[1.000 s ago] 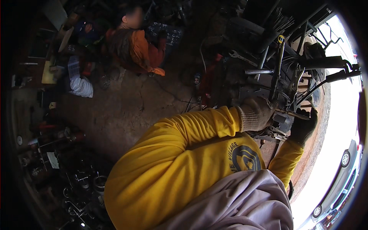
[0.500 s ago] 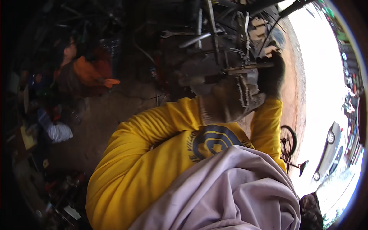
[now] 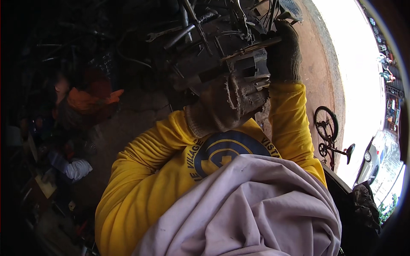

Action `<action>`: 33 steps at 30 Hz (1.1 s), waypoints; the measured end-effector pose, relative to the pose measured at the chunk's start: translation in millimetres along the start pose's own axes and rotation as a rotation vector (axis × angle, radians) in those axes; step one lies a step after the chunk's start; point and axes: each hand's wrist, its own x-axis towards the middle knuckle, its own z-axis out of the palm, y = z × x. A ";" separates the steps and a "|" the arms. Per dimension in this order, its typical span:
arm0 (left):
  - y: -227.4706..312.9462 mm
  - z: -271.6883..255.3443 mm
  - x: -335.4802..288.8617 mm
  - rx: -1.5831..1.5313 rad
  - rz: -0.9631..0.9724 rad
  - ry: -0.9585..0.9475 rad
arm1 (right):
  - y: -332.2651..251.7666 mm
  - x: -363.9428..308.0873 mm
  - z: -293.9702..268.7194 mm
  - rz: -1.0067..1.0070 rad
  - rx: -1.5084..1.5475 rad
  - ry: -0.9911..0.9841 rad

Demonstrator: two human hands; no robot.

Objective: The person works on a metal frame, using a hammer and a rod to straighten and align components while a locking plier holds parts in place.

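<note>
My left hand (image 3: 230, 102), in a worn, frayed knit glove, is closed in front of my chest. A bit of shiny metal (image 3: 260, 82) shows at its fingers; what the rest of it is stays hidden. Farther out and to the right, my right hand (image 3: 285, 55) wears a darker glove. Its fingers are wrapped round the right end of a long, flat bar (image 3: 250, 49). The bar slants over a dark, cluttered work surface (image 3: 192, 64), just beyond my left hand.
An open-end wrench (image 3: 162, 33), a metal tube (image 3: 179, 36) and other tools lie beyond my hands. At the left is a person in an orange top (image 3: 87, 100). A bicycle (image 3: 326, 123) stands at right, with a parked car (image 3: 371, 158) behind it.
The view has shifted, so the tools and bench sit farther left and higher. Both hands also appear farther left, the right one higher too; each stays closed. The person in orange leans lower.
</note>
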 end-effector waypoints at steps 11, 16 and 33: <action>-78.3 35.2 108.5 0.024 -0.336 -0.495 | 16.9 18.4 -3.2 -0.160 -0.011 -0.033; -134.2 80.4 135.3 0.098 0.115 -0.691 | -34.1 10.8 -9.9 -0.262 -0.325 0.004; -108.4 56.9 139.8 0.183 0.074 -0.831 | -30.9 1.7 4.7 -0.142 -0.376 0.142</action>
